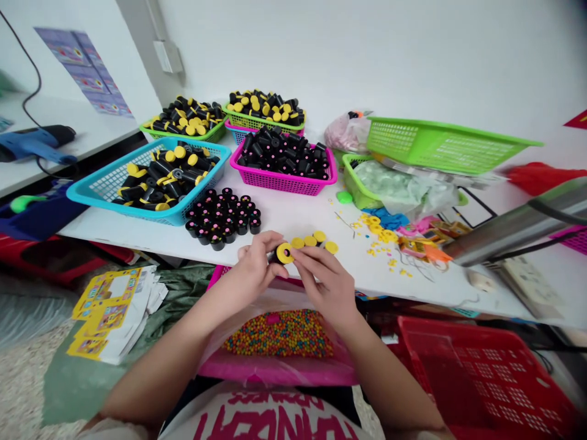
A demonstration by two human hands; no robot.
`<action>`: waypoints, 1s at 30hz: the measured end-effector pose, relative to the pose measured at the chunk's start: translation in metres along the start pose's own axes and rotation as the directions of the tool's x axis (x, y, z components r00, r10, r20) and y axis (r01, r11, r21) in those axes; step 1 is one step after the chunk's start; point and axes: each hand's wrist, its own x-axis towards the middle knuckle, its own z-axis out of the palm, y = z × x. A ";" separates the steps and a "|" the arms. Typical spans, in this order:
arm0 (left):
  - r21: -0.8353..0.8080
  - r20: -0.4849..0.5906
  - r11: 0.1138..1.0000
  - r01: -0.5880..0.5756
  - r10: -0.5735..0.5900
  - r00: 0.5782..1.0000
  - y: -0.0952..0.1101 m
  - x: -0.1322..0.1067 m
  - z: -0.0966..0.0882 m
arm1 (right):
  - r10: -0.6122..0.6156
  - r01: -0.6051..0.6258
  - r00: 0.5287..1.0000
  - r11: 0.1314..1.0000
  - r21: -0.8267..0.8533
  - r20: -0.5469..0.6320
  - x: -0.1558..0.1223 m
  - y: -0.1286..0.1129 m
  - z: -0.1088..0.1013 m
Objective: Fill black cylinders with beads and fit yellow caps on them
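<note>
My left hand [254,264] is closed around a small black tube [276,255] at the table's front edge. My right hand [323,278] pinches a round yellow cap [285,252] against the end of that tube. Both hands meet just in front of a short row of loose yellow caps [314,241]. A cluster of upright black tubes [223,217] with pink centres stands on the white table [293,214] just beyond my left hand. Below my hands, on my lap, a pink basket [275,366] holds a clear bag of small multicoloured beads [279,333].
A blue basket [92,189] of capped tubes, two green baskets [183,131] and a pink basket [284,180] of black tubes stand behind. A tilted green basket [440,143], plastic bags and yellow bits [380,229] lie right. A red crate [481,379] is at lower right; printed cards [110,311] lie on the floor left.
</note>
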 end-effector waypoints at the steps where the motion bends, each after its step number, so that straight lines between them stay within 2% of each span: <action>1: -0.019 0.019 1.000 -0.023 0.024 1.000 -0.003 -0.002 0.002 | -0.004 0.004 1.000 1.000 -0.004 0.001 -0.001 0.000 0.000; 4: -0.098 0.080 0.992 -0.075 0.083 0.993 -0.010 -0.007 0.007 | -0.050 0.051 0.998 0.998 -0.032 0.045 -0.004 0.002 0.000; 8: -0.183 0.152 0.983 0.019 0.009 0.988 -0.015 -0.010 0.010 | -0.155 0.165 0.982 0.982 -0.094 0.104 -0.007 0.006 0.002; 16: -0.120 0.129 0.991 0.058 -0.042 0.991 -0.019 -0.009 0.015 | -0.210 0.228 0.969 0.963 -0.145 0.130 -0.009 0.007 0.004; 22: -0.239 0.109 0.970 0.042 -0.016 0.994 -0.021 -0.010 0.020 | -0.200 0.212 0.971 0.973 -0.089 0.131 -0.012 0.007 0.004; 26: -0.459 0.127 0.878 0.135 -0.085 0.988 -0.024 -0.012 0.023 | -0.208 0.219 0.967 0.974 -0.060 0.150 -0.013 0.004 0.004; 30: -0.694 0.173 0.671 0.261 -0.197 0.965 -0.022 -0.013 0.030 | -0.182 0.177 0.972 0.983 0.049 0.147 -0.011 0.002 0.005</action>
